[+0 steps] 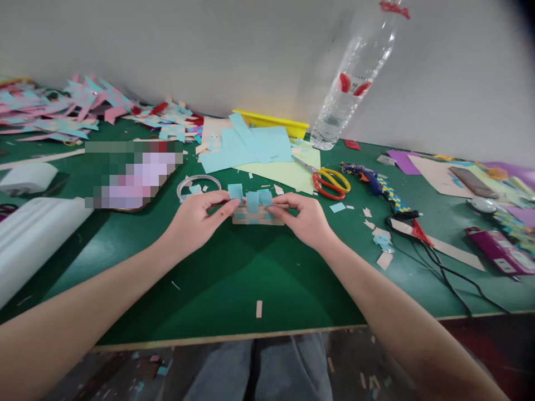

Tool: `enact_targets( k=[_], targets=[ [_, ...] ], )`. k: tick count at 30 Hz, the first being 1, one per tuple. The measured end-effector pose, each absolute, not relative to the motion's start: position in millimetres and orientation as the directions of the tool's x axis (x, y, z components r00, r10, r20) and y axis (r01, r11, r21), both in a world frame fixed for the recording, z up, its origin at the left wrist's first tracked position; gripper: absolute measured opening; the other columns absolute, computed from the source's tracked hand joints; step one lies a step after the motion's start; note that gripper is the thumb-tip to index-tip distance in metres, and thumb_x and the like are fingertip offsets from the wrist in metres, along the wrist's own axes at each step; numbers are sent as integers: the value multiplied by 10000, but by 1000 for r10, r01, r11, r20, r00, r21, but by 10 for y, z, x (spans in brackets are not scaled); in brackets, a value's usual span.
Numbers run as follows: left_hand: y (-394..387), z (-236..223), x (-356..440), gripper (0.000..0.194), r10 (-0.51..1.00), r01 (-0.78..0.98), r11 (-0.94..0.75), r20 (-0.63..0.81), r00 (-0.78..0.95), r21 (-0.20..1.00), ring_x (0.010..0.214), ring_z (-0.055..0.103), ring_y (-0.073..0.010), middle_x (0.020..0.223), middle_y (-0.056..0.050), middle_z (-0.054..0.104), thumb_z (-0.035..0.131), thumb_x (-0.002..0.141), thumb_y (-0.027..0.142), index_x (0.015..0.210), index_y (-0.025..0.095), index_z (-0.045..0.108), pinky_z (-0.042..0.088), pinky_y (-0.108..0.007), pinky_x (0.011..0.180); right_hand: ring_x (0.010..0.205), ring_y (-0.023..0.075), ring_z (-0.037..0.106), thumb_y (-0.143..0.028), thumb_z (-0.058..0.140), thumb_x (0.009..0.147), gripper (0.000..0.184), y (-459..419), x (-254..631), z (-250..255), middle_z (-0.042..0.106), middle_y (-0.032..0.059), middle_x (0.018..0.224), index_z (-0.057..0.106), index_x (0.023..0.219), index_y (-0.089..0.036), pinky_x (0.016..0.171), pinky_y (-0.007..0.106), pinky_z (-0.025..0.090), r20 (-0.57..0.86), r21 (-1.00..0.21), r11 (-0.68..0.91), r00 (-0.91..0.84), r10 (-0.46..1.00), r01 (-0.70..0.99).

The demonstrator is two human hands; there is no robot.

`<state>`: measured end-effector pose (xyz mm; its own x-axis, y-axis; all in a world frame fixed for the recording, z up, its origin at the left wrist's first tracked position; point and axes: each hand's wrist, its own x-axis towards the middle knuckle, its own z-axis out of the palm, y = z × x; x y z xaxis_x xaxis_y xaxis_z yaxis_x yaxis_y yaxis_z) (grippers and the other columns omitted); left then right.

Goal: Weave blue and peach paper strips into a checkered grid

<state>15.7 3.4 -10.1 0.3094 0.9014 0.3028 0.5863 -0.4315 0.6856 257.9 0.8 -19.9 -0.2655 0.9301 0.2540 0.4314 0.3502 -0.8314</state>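
Note:
Between my two hands is a small woven piece of paper strips (253, 215), pale pink strips running sideways and light blue ones upright. Three blue ends stand up along its top edge. My left hand (209, 214) pinches its left side between thumb and fingers. On the opposite side, my right hand (301, 216) pinches the right end near the top pink strip. The piece is at or just above the green table (217, 301); whether it touches the surface I cannot tell. Behind my left hand lies a roll of tape (198, 179).
Scissors with red and yellow handles (331, 184) lie beyond my right hand. Blue paper sheets (251, 146) lie before a yellow tray (278, 122). A water bottle (355, 78) leans at the wall. A phone (137, 178), glue gun (378, 184) and woven strips (75, 103) lie around.

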Motion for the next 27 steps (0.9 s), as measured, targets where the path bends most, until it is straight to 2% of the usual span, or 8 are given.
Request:
enact_targets(
  k=[9,11,13,15,18,22,24,27],
  targets=[
    [56,-133,136,372,894,604,-446,358,269,661,523,436,-123,574,32,476,521,930,430,641,199,553,332,-251,514,821,185,694,-417,661,872,194,50,2602,-214,750,30,897,718,889,-232,752,346,557,300,-817,375,-234,925,438],
    [50,-130,132,379,898,605,-437,357,257,665,514,448,-124,573,27,503,523,931,436,636,200,564,338,-253,502,808,180,690,-414,652,881,194,49,2605,-205,749,29,888,715,877,-231,744,342,549,292,-815,373,-241,925,443],
    [40,-128,132,333,910,573,-415,330,251,707,570,535,-140,666,8,623,535,929,448,731,205,646,393,-249,521,798,175,685,-407,644,889,191,44,2606,-190,748,29,883,714,875,-229,737,336,541,285,-812,372,-250,925,449],
    [32,-133,138,275,921,500,-386,293,255,776,724,642,-173,875,-16,724,579,911,463,934,222,708,486,-253,608,787,169,679,-400,642,892,190,35,2601,-174,744,27,868,715,886,-225,730,327,534,279,-812,373,-262,924,449],
    [30,-148,151,330,920,404,-377,287,266,834,940,683,-224,1088,-36,735,678,842,477,1068,239,711,555,-293,776,755,155,664,-388,649,887,184,9,2582,-152,731,20,824,717,893,-218,711,306,528,278,-817,380,-281,919,433],
    [38,-155,157,272,923,446,-372,272,274,814,738,683,-198,884,-11,748,730,785,484,909,243,745,547,-281,652,743,141,650,-377,656,882,173,-39,2539,-135,723,17,849,722,874,-218,690,281,527,284,-813,411,-336,898,412],
    [39,-157,151,248,923,462,-370,259,286,806,598,624,-160,716,14,705,723,792,486,806,238,738,496,-260,563,750,141,651,-380,658,881,173,-57,2521,-132,720,15,852,724,868,-221,688,275,530,284,-815,420,-358,890,399],
    [39,-155,141,291,922,470,-375,266,282,799,523,540,-131,586,30,634,719,800,474,662,219,691,415,-250,514,764,141,656,-364,668,875,148,-64,2511,-135,722,10,862,726,881,-228,707,273,539,284,-822,426,-375,882,379]
  ],
)
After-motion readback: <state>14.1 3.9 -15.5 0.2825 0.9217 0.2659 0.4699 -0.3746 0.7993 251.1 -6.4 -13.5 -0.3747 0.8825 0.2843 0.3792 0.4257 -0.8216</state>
